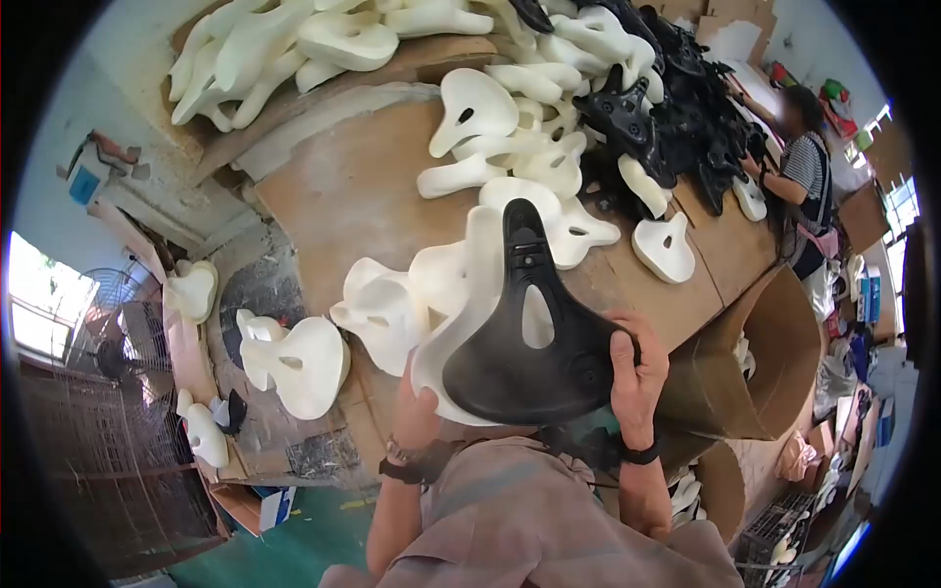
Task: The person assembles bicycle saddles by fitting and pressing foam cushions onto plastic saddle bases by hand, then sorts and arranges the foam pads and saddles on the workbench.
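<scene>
A black plastic bicycle saddle shell [490,353], with a long slot in its middle, is held nose up in front of me. My right hand [639,377] grips its right edge, thumb on the near face. Behind the shell and showing along its left side is a white foam saddle pad [466,323]. My left hand [419,416] is closed on the pad's lower left edge. The shell overlaps the pad; whether the two are pressed together I cannot tell. Several more white foam pads [382,304] lie on the table just beyond my left hand.
A cardboard-covered table [343,186] carries heaps of white pads [343,39] and black shells [696,122]. Another person [809,176] stands at its far right end, hands near the shells. An open cardboard box [784,353] stands at right. A wire fan [108,314] is at left.
</scene>
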`<state>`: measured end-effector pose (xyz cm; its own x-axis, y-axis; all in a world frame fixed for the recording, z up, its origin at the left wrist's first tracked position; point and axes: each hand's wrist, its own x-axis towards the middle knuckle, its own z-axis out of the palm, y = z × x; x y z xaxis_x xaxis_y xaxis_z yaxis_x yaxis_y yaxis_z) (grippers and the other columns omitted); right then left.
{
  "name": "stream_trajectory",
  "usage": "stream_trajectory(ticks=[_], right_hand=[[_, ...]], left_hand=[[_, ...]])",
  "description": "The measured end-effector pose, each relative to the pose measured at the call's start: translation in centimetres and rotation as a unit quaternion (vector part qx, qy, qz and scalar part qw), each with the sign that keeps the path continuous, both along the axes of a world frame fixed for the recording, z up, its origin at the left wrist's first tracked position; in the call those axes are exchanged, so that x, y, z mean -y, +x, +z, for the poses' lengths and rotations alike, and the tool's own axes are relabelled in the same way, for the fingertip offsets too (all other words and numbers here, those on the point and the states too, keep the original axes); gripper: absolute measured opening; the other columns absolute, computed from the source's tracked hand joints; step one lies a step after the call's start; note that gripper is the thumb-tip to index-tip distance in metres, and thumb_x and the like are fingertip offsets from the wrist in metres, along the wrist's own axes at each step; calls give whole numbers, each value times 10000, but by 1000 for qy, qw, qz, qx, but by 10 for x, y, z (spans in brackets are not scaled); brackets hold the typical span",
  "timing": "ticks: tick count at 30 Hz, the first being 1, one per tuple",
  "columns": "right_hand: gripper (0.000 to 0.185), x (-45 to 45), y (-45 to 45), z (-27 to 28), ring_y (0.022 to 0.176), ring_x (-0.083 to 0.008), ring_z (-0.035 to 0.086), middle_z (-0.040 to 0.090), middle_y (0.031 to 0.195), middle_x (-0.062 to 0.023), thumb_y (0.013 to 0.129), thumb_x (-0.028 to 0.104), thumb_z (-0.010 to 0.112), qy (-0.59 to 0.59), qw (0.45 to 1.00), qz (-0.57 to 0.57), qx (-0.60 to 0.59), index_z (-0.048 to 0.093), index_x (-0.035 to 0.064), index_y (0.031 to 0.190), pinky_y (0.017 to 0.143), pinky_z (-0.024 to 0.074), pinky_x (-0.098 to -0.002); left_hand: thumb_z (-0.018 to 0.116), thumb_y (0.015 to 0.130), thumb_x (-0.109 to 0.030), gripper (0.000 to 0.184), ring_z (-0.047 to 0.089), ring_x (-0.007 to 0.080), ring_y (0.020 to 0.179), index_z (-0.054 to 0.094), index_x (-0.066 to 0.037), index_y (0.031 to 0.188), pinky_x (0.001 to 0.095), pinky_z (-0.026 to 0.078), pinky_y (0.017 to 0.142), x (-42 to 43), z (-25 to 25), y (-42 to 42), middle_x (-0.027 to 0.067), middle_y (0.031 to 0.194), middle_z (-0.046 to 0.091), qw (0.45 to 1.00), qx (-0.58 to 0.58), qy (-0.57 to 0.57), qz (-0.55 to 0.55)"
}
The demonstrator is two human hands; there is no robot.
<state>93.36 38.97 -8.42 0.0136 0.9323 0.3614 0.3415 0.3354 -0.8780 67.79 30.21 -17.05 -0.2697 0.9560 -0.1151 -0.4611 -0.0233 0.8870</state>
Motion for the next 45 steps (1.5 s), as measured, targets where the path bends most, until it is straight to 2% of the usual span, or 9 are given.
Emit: stream_trajectory(ticks=[3,5,10,13,26,32,35,38,45], right_hand=[[172,8,-12,-3,944,-237,635,678,1092,-138,967,105,582,25,1000,-4,9,646,-54,979,845,478,-316],[180,11,-18,-7,964,-235,633,677,1111,-134,971,112,582,28,1000,-4,-2,647,-55,983,863,474,-315],[195,19,-33,-12,1002,-217,618,670,1148,-116,991,128,571,-13,999,-13,-26,647,-48,1025,912,454,-300],[202,23,-44,-14,999,-207,604,663,1133,-113,1006,134,554,-11,997,-37,-64,643,-39,1061,918,443,-293],[202,18,-51,-41,1053,-310,612,636,1147,-180,1003,90,531,54,997,-62,9,587,-29,1156,949,463,-370],[334,11,-50,-38,1048,-201,607,635,1141,-145,1000,144,587,0,987,-30,-159,519,-21,1282,940,467,-313],[474,5,-31,-33,1043,-123,572,635,1149,-86,986,204,648,-173,964,88,-179,483,-21,1370,936,455,-265],[366,1,-24,-39,969,-80,555,640,1091,-40,1000,230,628,-265,927,161,-209,584,-29,1256,844,458,-247],[311,-3,-30,-48,868,-80,567,660,972,-25,996,203,626,-226,951,81,-194,609,-42,1188,771,469,-236]], left_hand=[[370,786,-71,658,519,181,1168,421,43,1432,302,412,1018,7,-14,-11,94,1246,580,995,-91,8,-37],[502,872,-164,628,504,182,1212,395,37,1457,315,393,1049,6,-9,-13,96,1324,550,994,-98,27,-48],[772,841,-484,901,488,201,1277,389,37,1468,350,383,1082,7,1,-7,108,1390,529,993,45,83,-72],[783,841,-414,874,494,205,1276,380,37,1472,351,391,1080,9,2,-4,109,1389,530,993,51,84,-61],[661,918,-371,669,578,201,1139,446,45,1396,352,460,990,-1,9,3,123,1268,604,998,8,56,-5],[619,961,-344,598,587,212,1143,458,44,1387,365,465,991,-2,20,5,122,1279,607,998,36,41,30],[543,1019,-318,545,543,256,1279,454,33,1426,407,412,1108,-5,13,3,127,1425,544,993,100,41,40],[513,1037,-350,564,538,256,1293,417,10,1460,416,432,1097,-10,5,-4,126,1445,530,993,112,30,38],[496,1045,-320,446,598,225,1207,471,-74,1416,398,522,980,-21,4,15,80,1391,564,989,145,-5,31]])
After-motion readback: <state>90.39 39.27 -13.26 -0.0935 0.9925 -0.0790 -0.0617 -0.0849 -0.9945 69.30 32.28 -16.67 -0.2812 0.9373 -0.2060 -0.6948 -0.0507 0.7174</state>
